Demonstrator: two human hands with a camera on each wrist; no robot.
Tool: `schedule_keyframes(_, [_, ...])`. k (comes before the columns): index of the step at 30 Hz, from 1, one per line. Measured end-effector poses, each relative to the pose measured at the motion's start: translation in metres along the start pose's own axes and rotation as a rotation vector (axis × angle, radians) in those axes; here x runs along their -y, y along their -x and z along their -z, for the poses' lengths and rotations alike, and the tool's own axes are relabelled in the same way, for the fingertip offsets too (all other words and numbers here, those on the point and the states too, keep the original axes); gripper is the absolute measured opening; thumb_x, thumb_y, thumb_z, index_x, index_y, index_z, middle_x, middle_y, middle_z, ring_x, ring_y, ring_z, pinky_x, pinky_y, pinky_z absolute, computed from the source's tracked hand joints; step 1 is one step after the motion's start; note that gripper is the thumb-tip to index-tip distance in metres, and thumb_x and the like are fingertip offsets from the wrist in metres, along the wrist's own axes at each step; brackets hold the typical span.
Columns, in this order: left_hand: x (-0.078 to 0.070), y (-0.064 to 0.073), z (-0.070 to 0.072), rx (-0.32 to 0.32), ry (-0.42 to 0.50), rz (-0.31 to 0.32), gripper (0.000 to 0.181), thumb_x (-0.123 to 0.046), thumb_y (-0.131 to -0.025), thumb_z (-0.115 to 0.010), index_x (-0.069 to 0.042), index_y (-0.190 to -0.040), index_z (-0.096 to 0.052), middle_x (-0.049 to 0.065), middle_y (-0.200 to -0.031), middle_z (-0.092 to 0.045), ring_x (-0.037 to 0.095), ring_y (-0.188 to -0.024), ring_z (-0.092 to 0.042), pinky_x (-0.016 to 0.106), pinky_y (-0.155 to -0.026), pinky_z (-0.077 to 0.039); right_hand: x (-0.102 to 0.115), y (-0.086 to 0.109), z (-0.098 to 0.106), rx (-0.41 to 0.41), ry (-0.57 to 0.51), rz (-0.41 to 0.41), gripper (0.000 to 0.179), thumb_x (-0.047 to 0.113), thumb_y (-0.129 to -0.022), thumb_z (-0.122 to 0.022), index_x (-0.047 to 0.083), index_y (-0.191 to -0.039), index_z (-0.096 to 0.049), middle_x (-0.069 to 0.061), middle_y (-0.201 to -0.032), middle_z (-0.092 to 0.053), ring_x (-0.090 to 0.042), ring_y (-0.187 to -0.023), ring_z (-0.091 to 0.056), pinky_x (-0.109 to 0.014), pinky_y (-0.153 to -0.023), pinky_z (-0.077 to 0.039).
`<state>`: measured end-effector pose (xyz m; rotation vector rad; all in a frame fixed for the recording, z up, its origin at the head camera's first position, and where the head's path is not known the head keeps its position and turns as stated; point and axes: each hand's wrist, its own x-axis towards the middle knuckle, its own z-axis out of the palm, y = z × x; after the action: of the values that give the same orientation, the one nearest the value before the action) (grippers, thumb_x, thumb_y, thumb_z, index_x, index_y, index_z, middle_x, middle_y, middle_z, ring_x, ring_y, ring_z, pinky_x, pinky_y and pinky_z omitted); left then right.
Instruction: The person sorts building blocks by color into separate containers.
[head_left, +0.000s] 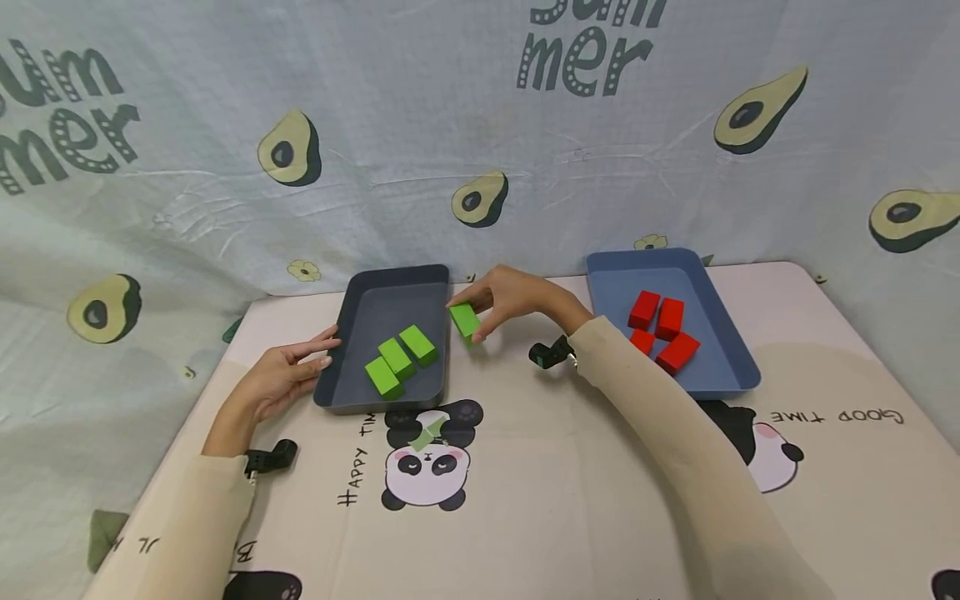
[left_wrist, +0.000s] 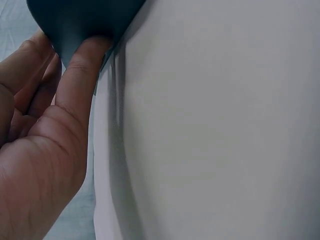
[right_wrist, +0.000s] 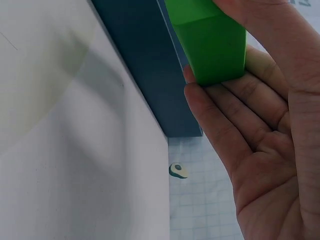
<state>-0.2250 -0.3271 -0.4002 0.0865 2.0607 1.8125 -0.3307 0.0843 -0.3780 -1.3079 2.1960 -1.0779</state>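
My right hand (head_left: 517, 293) pinches a green block (head_left: 465, 320) between thumb and fingers, just outside the right wall of the dark grey tray (head_left: 386, 298). In the right wrist view, that green block (right_wrist: 212, 47) sits above the palm side of the fingers, with the tray's blue-looking wall behind it. Several other green blocks (head_left: 396, 358) lie in the near half of the tray. At the tray's left wall, my left hand (head_left: 279, 379) touches the rim with extended fingers. Its thumb (left_wrist: 80, 85) meets the tray wall in the left wrist view.
A blue tray (head_left: 637, 271) with several red blocks (head_left: 670, 319) stands at the right, beyond the right forearm. An avocado-print cloth (head_left: 405, 150) hangs behind the table (head_left: 540, 500). Black wrist cameras (head_left: 551, 354) protrude beside both wrists.
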Motion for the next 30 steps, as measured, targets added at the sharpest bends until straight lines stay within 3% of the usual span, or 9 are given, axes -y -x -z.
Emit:
schedule_keyframes(9, [-0.005, 0.001, 0.001, -0.005, -0.078, 0.019, 0.063, -0.013, -0.101, -0.065, 0.001, -0.155, -0.036, -0.001, -0.170, -0.012, -0.014, -0.120, -0.052, 0.020, -0.095, -0.053, 0.007, 0.000, -0.001, 0.014, -0.001, 0.008, 0.068, 0.020, -0.076, -0.092, 0.004, -0.136, -0.065, -0.011, -0.135, -0.065, -0.020, -0.117, -0.068, -0.027, -0.100, -0.053])
schedule_keyframes(30, [-0.005, 0.001, -0.003, -0.028, -0.025, 0.042, 0.064, -0.011, -0.098, -0.067, 0.000, -0.154, -0.038, -0.002, -0.170, -0.014, -0.011, -0.117, -0.056, 0.016, -0.086, -0.055, 0.011, -0.002, -0.005, 0.019, -0.035, 0.054, 0.069, 0.019, -0.075, -0.093, 0.001, -0.135, -0.065, -0.012, -0.136, -0.065, -0.019, -0.115, -0.069, -0.027, -0.100, -0.053])
